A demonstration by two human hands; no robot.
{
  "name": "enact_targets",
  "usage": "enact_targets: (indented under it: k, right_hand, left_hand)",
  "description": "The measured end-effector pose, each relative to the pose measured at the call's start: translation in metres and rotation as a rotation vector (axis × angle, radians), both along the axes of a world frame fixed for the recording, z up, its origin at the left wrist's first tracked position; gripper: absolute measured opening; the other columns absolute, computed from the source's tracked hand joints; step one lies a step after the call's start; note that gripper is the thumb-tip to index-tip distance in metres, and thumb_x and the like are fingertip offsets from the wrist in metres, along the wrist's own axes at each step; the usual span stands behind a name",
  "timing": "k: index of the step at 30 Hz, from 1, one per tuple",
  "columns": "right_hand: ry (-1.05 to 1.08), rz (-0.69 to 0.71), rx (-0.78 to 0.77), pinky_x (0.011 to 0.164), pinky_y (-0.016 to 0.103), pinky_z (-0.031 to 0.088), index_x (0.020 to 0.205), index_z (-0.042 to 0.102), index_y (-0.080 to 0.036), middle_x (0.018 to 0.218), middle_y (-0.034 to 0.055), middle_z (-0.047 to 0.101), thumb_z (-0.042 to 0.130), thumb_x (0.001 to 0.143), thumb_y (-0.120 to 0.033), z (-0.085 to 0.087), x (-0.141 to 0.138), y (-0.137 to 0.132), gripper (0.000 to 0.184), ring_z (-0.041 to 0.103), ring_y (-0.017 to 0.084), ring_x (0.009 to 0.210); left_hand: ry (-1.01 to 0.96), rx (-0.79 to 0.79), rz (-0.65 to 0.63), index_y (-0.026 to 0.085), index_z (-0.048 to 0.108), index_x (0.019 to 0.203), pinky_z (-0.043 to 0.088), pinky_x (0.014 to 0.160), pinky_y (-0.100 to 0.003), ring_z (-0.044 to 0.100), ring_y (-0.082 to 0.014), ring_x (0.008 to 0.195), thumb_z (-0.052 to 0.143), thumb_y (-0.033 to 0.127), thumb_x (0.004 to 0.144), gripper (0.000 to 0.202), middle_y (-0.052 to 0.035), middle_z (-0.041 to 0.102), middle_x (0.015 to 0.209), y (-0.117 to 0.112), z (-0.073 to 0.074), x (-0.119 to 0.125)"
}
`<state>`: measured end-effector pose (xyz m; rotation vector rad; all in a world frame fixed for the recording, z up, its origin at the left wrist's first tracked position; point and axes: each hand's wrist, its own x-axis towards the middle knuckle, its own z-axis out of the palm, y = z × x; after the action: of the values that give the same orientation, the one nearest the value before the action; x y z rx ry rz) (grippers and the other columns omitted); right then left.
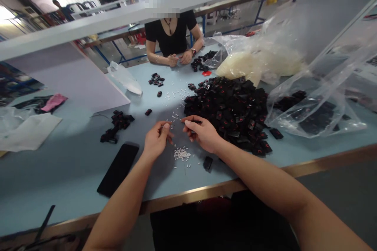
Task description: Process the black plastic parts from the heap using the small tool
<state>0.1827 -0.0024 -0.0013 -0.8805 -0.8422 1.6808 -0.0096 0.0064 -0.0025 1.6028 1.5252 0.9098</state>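
My left hand (156,140) is closed in a pinch above the table, thumb against forefinger. What lies at its fingertips is too small to make out. Facing it, my right hand (202,131) is closed around a slim dark object (198,122), partly hidden by the fingers. A small heap of tiny white pieces (182,153) lies on the table just below both hands, with more scattered beyond the fingertips. One black plastic piece (207,162) rests near the table edge under my right wrist. Beside my right hand spreads a large pile of black plastic pieces with red marks (232,110).
A black phone (118,169) lies left of my left forearm, near a small cluster of black pieces (118,123). Clear plastic bags (318,106) stand at the right. Across the table (73,180) sits a co-worker (172,35), below a white crossbar (118,17).
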Motion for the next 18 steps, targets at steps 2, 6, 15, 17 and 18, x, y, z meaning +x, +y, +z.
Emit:
enact_targets:
  k: [2, 6, 15, 17, 18]
  right_hand:
    - [-0.005, -0.019, -0.011, 0.046, 0.021, 0.038, 0.093, 0.067, -0.018, 0.068, -0.0009, 0.063, 0.078, 0.069, -0.044, 0.000, 0.002, 0.002, 0.037, 0.050, 0.010, 0.055]
    - [-0.028, -0.014, -0.020, 0.046, 0.022, 0.037, 0.093, 0.066, -0.017, 0.068, -0.0006, 0.063, 0.076, 0.071, -0.041, -0.001, 0.004, 0.002, 0.034, 0.049, 0.010, 0.055]
    - [-0.108, 0.030, 0.003, 0.048, 0.024, 0.037, 0.094, 0.065, -0.017, 0.066, -0.0009, 0.062, 0.075, 0.071, -0.042, 0.000, 0.000, -0.005, 0.035, 0.048, 0.010, 0.054]
    - [-0.141, 0.039, 0.023, 0.049, 0.024, 0.038, 0.094, 0.065, -0.017, 0.066, -0.0010, 0.062, 0.074, 0.072, -0.043, -0.001, -0.001, -0.005, 0.035, 0.048, 0.011, 0.054]
    - [-0.170, 0.044, 0.035, 0.049, 0.025, 0.038, 0.095, 0.065, -0.017, 0.066, -0.0011, 0.062, 0.072, 0.073, -0.043, -0.003, -0.002, -0.005, 0.034, 0.048, 0.011, 0.054]
  left_hand:
    - [0.108, 0.008, 0.009, 0.019, 0.063, 0.102, 0.047, 0.056, -0.027, 0.064, -0.0169, 0.051, 0.048, 0.054, 0.092, 0.039, -0.0014, 0.071, 0.068, 0.002, -0.001, -0.002]
    - [0.382, 0.069, -0.041, 0.022, 0.066, 0.087, 0.048, 0.064, -0.030, 0.065, -0.0206, 0.060, 0.051, 0.043, 0.092, 0.027, -0.0020, 0.069, 0.063, 0.005, -0.002, -0.003]
    - [0.646, 0.233, 0.093, 0.015, 0.064, 0.115, 0.047, 0.096, -0.047, 0.063, -0.0342, 0.109, 0.049, 0.023, 0.091, 0.029, -0.0178, 0.071, 0.110, 0.028, -0.019, -0.030]
    - [0.712, 0.222, 0.112, 0.013, 0.060, 0.122, 0.046, 0.099, -0.051, 0.060, -0.0373, 0.116, 0.049, 0.023, 0.092, 0.034, -0.0219, 0.067, 0.120, 0.032, -0.023, -0.037]
    - [0.746, 0.235, 0.123, 0.012, 0.058, 0.126, 0.044, 0.101, -0.052, 0.057, -0.0382, 0.122, 0.049, 0.023, 0.092, 0.038, -0.0232, 0.063, 0.128, 0.033, -0.025, -0.039]
